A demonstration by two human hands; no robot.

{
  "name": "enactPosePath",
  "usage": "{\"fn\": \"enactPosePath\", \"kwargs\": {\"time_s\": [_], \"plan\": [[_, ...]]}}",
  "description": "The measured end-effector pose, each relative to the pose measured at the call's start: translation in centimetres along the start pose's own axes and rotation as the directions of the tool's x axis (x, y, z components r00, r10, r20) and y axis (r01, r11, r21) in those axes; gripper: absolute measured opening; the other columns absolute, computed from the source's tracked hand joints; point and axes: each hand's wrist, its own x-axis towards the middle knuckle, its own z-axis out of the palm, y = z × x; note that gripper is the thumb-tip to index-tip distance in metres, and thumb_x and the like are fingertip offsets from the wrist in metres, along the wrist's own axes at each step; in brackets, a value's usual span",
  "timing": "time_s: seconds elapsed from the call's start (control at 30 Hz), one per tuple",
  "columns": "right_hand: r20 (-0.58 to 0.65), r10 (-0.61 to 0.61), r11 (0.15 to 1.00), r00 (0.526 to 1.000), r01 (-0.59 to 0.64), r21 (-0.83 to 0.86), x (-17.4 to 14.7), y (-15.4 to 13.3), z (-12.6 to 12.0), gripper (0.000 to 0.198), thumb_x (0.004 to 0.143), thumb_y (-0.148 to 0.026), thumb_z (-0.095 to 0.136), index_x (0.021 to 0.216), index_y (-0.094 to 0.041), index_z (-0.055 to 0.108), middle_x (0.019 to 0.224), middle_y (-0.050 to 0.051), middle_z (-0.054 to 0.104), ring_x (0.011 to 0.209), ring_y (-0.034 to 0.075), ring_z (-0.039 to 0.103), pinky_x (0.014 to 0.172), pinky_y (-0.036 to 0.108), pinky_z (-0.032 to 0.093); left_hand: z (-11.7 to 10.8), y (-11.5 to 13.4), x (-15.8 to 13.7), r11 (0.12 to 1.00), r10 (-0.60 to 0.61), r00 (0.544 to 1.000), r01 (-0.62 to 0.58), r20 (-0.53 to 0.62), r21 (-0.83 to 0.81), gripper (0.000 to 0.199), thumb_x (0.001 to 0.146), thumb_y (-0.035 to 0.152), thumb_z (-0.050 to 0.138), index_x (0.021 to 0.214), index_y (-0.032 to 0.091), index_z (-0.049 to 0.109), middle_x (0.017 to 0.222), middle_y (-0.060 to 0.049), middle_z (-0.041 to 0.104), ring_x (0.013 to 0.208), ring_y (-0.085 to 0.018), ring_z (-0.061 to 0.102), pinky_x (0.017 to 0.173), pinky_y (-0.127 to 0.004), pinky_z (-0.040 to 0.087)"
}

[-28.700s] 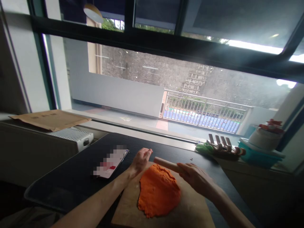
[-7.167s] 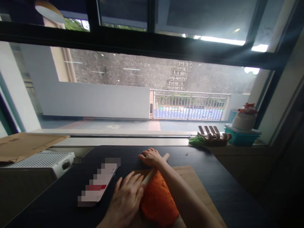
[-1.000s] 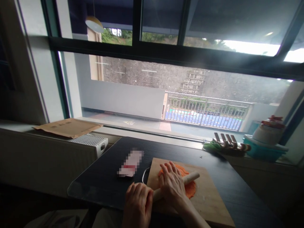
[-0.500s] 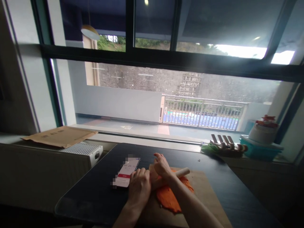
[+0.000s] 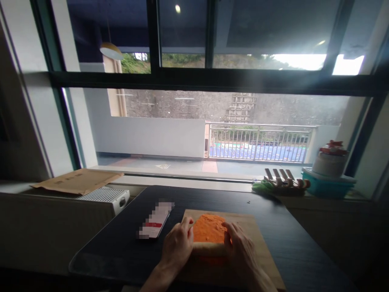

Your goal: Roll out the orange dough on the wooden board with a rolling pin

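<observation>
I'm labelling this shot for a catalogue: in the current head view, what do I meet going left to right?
Brown paper envelope, phone, left hand, flattened orange dough, right hand, teal box.

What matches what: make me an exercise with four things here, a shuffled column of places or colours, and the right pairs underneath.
Column one
1. Rolling pin
2. Phone
3. Paper envelope
4. Flattened sheet

Column two
A. Lying partly over a white slatted unit
B. Bright orange, on the wooden board
C. Spanning between the left hand and the right hand
D. On the dark table, left of the board

Pairs: 1-C, 2-D, 3-A, 4-B
</observation>
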Motion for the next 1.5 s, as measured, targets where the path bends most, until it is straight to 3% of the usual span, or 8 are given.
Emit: {"fn": "enactPosePath", "kwargs": {"time_s": [0.13,0.27,0.43,0.67,0.93,1.17,1.27,1.5], "plan": [[-0.016,0.078,0.993,0.997,-0.079,-0.091,-0.8,-1.5,-0.5,0.031,0.086,-0.014,0.039,0.107,-0.023,0.061,0.098,0.003,0.067,0.090,0.018,0.061,0.076,0.027,0.043,0.1,0.2,-0.5,0.997,-0.080,0.997,0.080,0.005,0.022,0.024,0.089,0.019,0.044,0.112,0.023,0.053,0.097,-0.004,0.070,0.092,-0.018,0.065,0.074,-0.027,0.042],[0.063,0.215,0.967,0.974,-0.204,-0.154,0.7,-2.9,-1.0,0.026,0.087,-0.017,0.041,0.099,-0.023,0.063,0.095,0.004,0.067,0.086,0.018,0.060,0.075,0.027,0.041,0.5,0.2,0.5,0.998,0.011,0.994,-0.005,-0.106,0.057,0.024,0.091,0.016,0.037,0.107,0.021,0.055,0.104,-0.005,0.068,0.097,-0.018,0.063,0.080,-0.031,0.040],[0.140,0.303,0.945,0.943,-0.278,-0.173,5.2,-2.3,0.3,0.024,0.087,-0.018,0.042,0.096,-0.019,0.064,0.096,0.006,0.066,0.089,0.018,0.059,0.075,0.026,0.039,1.0,0.6,4.6,0.983,0.109,0.967,-0.071,-0.231,0.168,0.024,0.088,0.015,0.039,0.105,0.017,0.056,0.102,-0.008,0.065,0.098,-0.021,0.059,0.085,-0.035,0.039],[0.180,0.331,0.924,0.926,-0.280,-0.260,9.5,-0.2,3.1,0.026,0.084,-0.012,0.043,0.098,-0.016,0.064,0.099,0.011,0.064,0.096,0.022,0.057,0.079,0.030,0.039,1.6,0.8,9.1,0.956,0.186,0.961,-0.129,-0.205,0.262,0.024,0.086,0.016,0.041,0.103,0.016,0.058,0.101,-0.008,0.064,0.099,-0.022,0.056,0.088,-0.036,0.037],[0.088,0.217,0.966,0.972,-0.200,-0.165,3.8,-2.0,0.7,0.029,0.086,-0.020,0.042,0.104,-0.021,0.064,0.108,0.010,0.063,0.103,0.024,0.055,0.087,0.036,0.043,1.1,0.8,4.0,0.974,0.133,0.985,-0.110,-0.107,0.199,0.038,0.090,0.028,0.039,0.120,0.014,0.056,0.116,-0.012,0.063,0.109,-0.025,0.054,0.095,-0.043,0.038],[-0.116,-0.224,0.941,0.968,0.184,-0.284,-4.2,-1.5,0.0,0.029,0.087,-0.024,0.047,0.113,-0.024,0.059,0.119,0.003,0.064,0.120,0.023,0.050,0.095,0.035,0.042,1.7,-1.1,-1.5,0.962,0.243,0.963,-0.223,-0.120,0.160,0.043,0.092,0.028,0.032,0.126,0.019,0.056,0.131,-0.008,0.058,0.127,-0.026,0.045,0.110,-0.050,0.026],[-0.156,-0.324,0.920,0.933,0.272,-0.284,-4.6,-1.1,-0.1,0.031,0.084,-0.024,0.052,0.115,-0.024,0.057,0.111,0.001,0.067,0.113,0.022,0.055,0.091,0.032,0.044,2.0,-1.1,-0.2,0.962,0.238,0.966,-0.220,-0.103,0.161,0.045,0.092,0.027,0.030,0.130,0.017,0.052,0.135,-0.008,0.054,0.131,-0.025,0.040,0.112,-0.051,0.023],[-0.041,-0.062,0.988,0.997,0.055,-0.147,-2.0,-2.2,-1.2,0.019,0.089,-0.018,0.041,0.080,-0.025,0.057,0.085,0.001,0.066,0.090,0.019,0.061,0.076,0.029,0.043,3.5,2.0,8.0,0.984,0.131,0.991,-0.134,0.038,0.118,0.050,0.096,0.035,0.022,0.138,0.015,0.042,0.140,-0.010,0.049,0.135,-0.021,0.035,0.111,-0.044,0.025]]}}
